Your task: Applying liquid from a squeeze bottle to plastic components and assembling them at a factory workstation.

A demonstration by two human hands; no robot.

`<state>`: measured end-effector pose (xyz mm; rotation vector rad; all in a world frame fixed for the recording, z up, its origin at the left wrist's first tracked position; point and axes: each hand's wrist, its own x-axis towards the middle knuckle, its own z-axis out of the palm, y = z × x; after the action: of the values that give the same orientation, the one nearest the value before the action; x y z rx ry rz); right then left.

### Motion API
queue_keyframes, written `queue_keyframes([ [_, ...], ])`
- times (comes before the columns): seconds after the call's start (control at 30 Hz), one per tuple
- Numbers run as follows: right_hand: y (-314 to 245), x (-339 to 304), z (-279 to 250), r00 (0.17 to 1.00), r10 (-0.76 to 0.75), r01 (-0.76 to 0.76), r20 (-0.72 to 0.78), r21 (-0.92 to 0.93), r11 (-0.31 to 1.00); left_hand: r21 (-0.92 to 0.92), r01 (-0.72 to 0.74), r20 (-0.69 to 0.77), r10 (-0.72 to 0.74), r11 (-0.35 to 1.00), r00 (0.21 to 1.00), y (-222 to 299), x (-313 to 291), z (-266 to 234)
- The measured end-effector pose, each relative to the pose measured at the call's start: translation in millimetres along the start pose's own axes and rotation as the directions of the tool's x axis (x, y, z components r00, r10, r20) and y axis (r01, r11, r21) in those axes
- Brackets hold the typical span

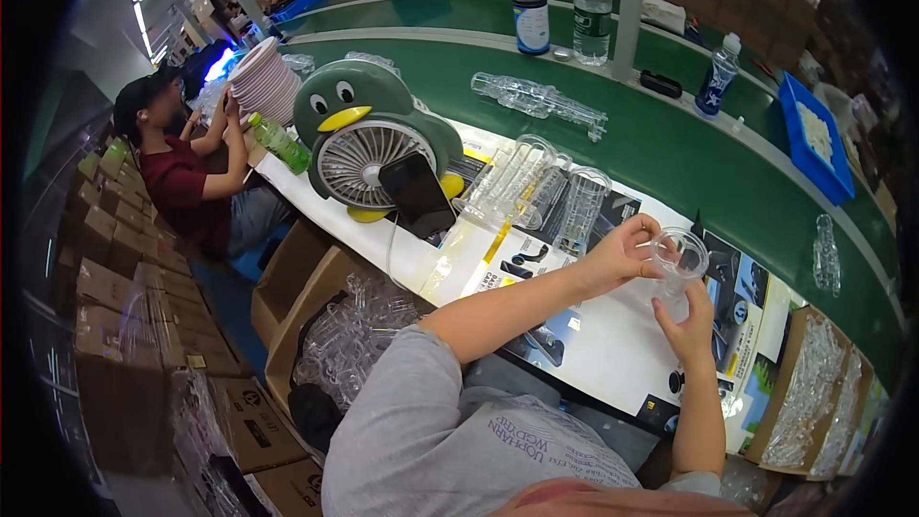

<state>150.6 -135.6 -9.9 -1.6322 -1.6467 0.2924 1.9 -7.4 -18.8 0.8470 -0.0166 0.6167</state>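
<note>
A clear plastic part with a round, ring-like top and a narrower lower section is held between my hands over the table. My left hand grips its rim from the left, fingers curled. Around its lower end, my right hand is closed, with the thumb on the near left side. Left of my hands, several similar clear plastic parts lie together on the table; one tube-shaped part sits closest to my left hand. The exact shape of the held part's lower end is hidden by my fingers.
A green penguin-shaped fan stands on the left with a phone leaning on it. Beyond runs a green conveyor belt carrying clear parts. Boxes of clear parts flank me. A co-worker sits at far left.
</note>
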Motion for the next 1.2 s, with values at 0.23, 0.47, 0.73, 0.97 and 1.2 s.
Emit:
queue_keyframes([
  [0.23,13.6,-8.8,-2.2,0.983,0.129,-0.092,-0.133,0.250,0.964,0.136,-0.005,-0.038,0.011,0.991,0.999,0.4,-1.1,1.2],
  [0.47,34.3,-1.7,-9.4,0.886,0.303,0.014,-0.350,0.675,0.738,0.258,0.105,-0.145,-0.069,0.960,0.987,-5.9,-0.5,-15.0],
  [0.73,37.1,22.3,-64.4,0.803,0.544,0.145,-0.244,0.965,0.220,0.337,0.123,-0.252,-0.036,0.933,0.967,-16.3,15.5,-30.0],
  [0.97,92.6,9.9,-117.7,0.621,0.759,0.035,-0.197,0.974,0.224,0.278,0.188,-0.256,-0.116,0.942,0.960,-26.0,12.0,-15.5],
  [1.2,163.4,36.5,-161.5,0.451,0.788,0.002,-0.420,0.883,0.470,0.289,0.161,-0.235,-0.093,0.944,0.967,-19.1,5.0,-22.2],
])
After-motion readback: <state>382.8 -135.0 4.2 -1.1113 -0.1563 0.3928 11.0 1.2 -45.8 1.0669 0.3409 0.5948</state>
